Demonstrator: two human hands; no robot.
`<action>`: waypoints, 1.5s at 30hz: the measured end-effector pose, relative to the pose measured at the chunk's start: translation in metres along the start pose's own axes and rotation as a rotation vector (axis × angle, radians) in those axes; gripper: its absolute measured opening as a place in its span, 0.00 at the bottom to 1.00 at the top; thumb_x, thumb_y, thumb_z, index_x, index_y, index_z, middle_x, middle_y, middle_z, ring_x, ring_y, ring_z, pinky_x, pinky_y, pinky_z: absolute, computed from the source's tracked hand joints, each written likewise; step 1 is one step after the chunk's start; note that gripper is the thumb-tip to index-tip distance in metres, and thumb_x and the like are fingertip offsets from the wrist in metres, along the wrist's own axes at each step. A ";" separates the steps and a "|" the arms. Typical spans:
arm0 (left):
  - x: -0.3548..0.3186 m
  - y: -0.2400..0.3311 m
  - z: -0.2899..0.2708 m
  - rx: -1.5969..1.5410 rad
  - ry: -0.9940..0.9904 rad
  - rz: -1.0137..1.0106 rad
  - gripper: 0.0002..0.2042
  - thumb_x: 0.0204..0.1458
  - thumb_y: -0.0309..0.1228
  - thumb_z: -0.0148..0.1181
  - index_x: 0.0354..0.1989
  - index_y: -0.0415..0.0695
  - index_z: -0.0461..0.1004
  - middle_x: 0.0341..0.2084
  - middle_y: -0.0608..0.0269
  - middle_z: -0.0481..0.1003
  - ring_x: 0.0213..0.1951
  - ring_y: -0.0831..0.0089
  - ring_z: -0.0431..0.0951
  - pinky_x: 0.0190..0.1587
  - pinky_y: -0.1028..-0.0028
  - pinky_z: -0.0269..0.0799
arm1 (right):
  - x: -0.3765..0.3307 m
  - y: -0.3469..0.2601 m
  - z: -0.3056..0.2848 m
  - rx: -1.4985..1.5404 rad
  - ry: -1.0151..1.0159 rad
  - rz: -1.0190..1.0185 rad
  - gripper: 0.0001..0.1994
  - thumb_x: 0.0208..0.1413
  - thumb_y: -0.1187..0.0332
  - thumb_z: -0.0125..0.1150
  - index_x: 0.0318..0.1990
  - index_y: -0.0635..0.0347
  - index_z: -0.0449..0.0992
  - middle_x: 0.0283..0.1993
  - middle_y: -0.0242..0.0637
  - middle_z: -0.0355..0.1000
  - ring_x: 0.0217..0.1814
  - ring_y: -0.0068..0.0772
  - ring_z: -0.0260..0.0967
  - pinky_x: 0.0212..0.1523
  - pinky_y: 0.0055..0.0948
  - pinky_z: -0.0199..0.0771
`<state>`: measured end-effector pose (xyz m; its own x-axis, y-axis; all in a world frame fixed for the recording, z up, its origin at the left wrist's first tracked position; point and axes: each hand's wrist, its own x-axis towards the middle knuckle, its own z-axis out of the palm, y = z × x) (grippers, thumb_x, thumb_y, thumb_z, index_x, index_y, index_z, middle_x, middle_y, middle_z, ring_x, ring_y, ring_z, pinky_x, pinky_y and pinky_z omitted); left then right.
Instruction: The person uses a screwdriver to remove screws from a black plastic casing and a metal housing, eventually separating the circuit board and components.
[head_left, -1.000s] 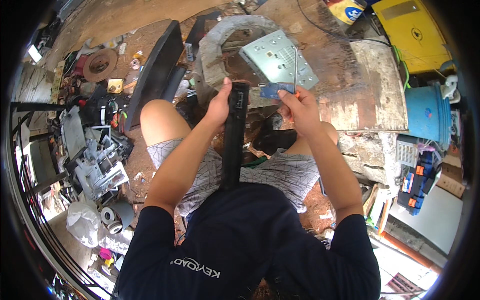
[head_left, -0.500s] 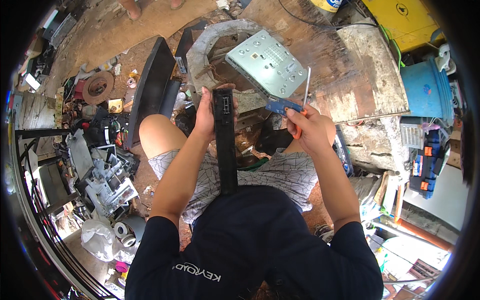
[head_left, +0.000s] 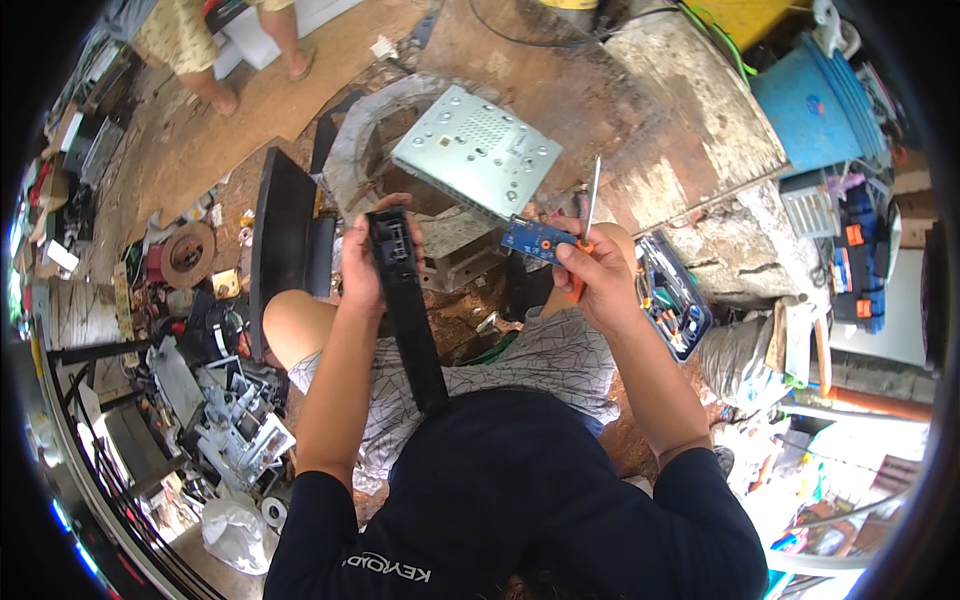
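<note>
Circuit board (head_left: pixel 540 240), small and blue, is pinched in my right hand (head_left: pixel 600 275) just below the near corner of the grey metal chassis (head_left: pixel 478 150), which I take as the landmark. The same hand is closed around an orange-handled screwdriver (head_left: pixel 590 205), its shaft pointing up past the chassis's right corner. My left hand (head_left: pixel 365 260) is closed on the top end of a long black panel (head_left: pixel 405 310), held upright to the left of and below the chassis, its lower end running down toward my chest. My judgement: the right hand is overloaded. Board and tool share one grip, so I should hold the board by its edges only, keep the screwdriver tip clear of it, and steady the panel before moving either piece. The chassis rests tilted on a rough grey block (head_left: pixel 350 150) and could slide if knocked. To the right of and below the chassis lies an open tool case (head_left: pixel 675 300), near my right wrist and easily caught by the elbow. Farther right of the chassis stands a blue bucket (head_left: pixel 815 100). To the left of it a dark flat panel (head_left: pixel 275 250) stands on edge beside my knee, with scrap parts (head_left: pixel 220 420) heaped beyond. Above and left of the chassis, another person's legs (head_left: pixel 215 60) stand well apart from my work.
</note>
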<state>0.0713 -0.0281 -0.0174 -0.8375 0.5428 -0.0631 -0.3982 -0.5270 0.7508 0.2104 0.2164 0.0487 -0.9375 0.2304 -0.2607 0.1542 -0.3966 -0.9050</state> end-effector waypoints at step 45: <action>0.024 0.001 0.005 0.059 0.121 -0.063 0.32 0.56 0.57 0.46 0.62 0.47 0.63 0.37 0.56 0.70 0.32 0.65 0.68 0.32 0.67 0.70 | -0.138 0.102 -0.244 -0.299 0.930 0.068 0.13 0.62 0.61 0.56 0.48 0.59 0.76 0.20 0.23 0.62 0.18 0.12 0.55 0.17 0.16 0.52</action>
<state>0.0526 -0.0122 -0.0145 -0.8517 0.4893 -0.1876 -0.4318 -0.4525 0.7802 0.4315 0.3611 -0.0899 -0.3240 0.8748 -0.3603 0.3918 -0.2225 -0.8927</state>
